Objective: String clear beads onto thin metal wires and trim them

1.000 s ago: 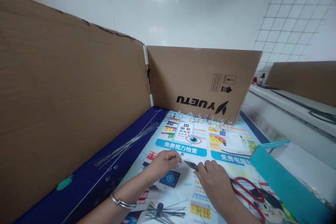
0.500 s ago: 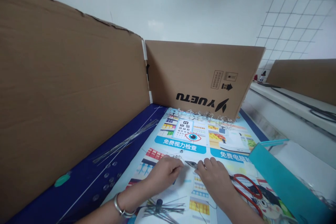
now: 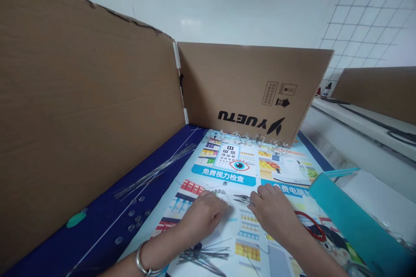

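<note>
My left hand (image 3: 208, 212), with a silver bangle on its wrist, is closed in a pinch on a thin wire (image 3: 228, 199). Several small clear beads (image 3: 219, 191) sit just beyond its fingers, partly hidden. My right hand (image 3: 271, 207) grips a pair of pliers (image 3: 241, 199), whose metal jaws are parted and point left, a little apart from the wire. Red looped handles (image 3: 313, 225) show behind my right wrist; I cannot tell if they belong to the pliers. A bundle of cut wires (image 3: 204, 256) lies below my left hand on the printed sheet (image 3: 224, 225).
Long wires (image 3: 159, 171) and loose clear beads (image 3: 138, 218) lie on the blue surface at left. Cardboard panels (image 3: 256, 82) wall the left and back. Bent wire pieces (image 3: 256, 139) line the back panel's foot. A teal box (image 3: 354, 220) stands at right.
My right hand has drawn back slightly to the right, and the plier jaws now stand apart from my left fingers. More of the red handles is hidden. The view has shifted slightly.
</note>
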A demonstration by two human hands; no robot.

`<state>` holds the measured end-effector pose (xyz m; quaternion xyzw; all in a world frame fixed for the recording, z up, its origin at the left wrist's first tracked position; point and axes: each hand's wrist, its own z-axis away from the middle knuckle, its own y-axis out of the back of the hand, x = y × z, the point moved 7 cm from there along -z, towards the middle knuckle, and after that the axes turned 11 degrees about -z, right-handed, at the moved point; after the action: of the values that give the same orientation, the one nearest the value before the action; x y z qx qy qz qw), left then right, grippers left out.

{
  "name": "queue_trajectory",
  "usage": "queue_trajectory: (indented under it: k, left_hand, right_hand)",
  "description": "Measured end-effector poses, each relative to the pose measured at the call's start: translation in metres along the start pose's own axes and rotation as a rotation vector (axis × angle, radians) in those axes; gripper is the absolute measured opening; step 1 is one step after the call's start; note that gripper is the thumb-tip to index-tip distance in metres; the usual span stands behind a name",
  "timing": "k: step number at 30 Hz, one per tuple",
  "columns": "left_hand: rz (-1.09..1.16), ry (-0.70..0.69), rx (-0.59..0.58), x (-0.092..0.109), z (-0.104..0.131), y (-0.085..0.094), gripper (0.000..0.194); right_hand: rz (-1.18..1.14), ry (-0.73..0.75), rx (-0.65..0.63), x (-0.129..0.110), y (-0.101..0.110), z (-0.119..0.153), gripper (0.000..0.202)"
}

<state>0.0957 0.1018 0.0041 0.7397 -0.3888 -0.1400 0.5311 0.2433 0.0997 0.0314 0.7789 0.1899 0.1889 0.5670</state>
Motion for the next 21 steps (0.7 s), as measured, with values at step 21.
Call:
queue_trajectory:
  k: [21]
  left_hand:
    - [-0.150,-0.168,-0.124,-0.006,0.001,0.003,0.020]
  right_hand:
    - [0.240,0.499,-0.182,-0.049,0.017,-0.025,0.005]
